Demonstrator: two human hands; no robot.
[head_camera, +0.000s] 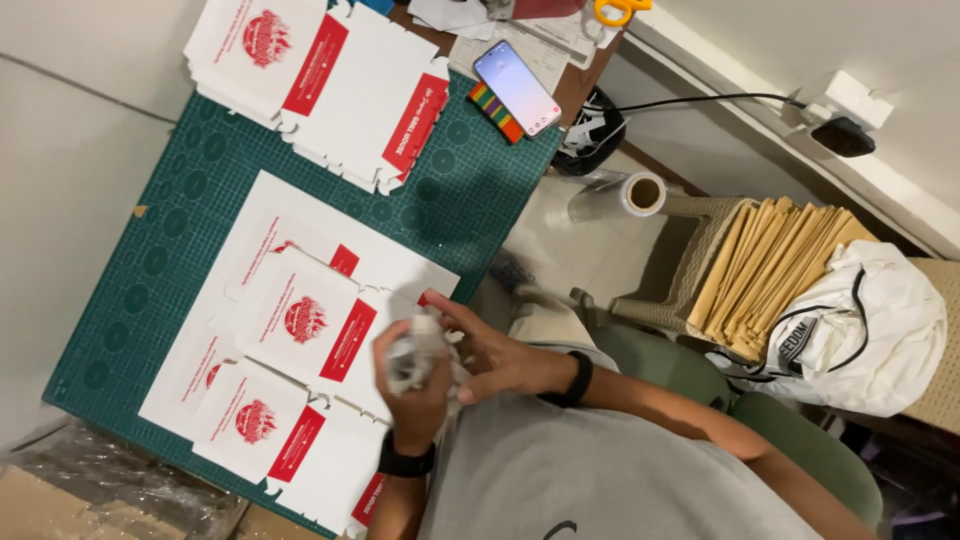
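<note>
Crumpled white paper sits bunched in the hands just over the near edge of the desk, above the flat box blanks. Going left to right: a green cutting mat covers the desk, and on it lie white-and-red unfolded cartons, spread flat and overlapping, with a second stack further back. My left hand is closed around the wad, gripping it from below; my right hand has its fingers partly spread against the wad's side, seemingly pressing or shaping it, though I can't tell from this angle whether it truly grips. Further right, a phone rests on the mat's corner, a roll of clear film lies beside a stool holding brown envelopes, kept within reach.
</note>
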